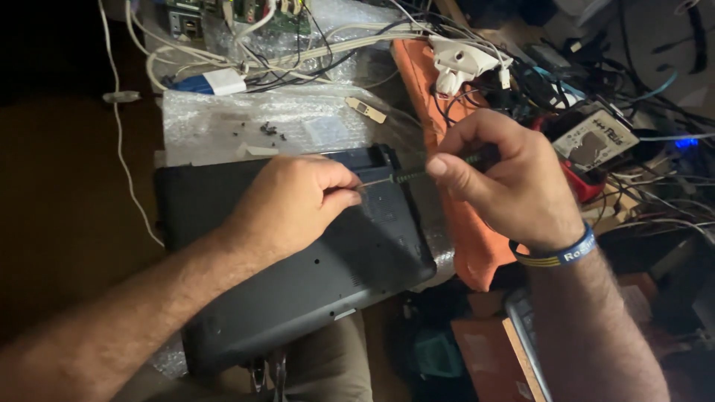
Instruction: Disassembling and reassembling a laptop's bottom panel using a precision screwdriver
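A black laptop (313,275) lies upside down across the middle, its underside facing up. My left hand (294,201) rests on it, with the fingertips pinching the thin metal tip of a screwdriver (395,179) against the upper right part of the case. My right hand (503,179) is closed around the screwdriver's dark handle, just beyond the laptop's right edge. A blue and yellow band sits on my right wrist. Whatever lies under the tip is hidden by my fingers.
Bubble wrap (223,123) behind the laptop carries several small dark screws (268,129). An orange cloth (462,231) lies to the right. White cables, a circuit board (261,15) and a white plastic part (458,63) crowd the back. Tangled wires fill the right side.
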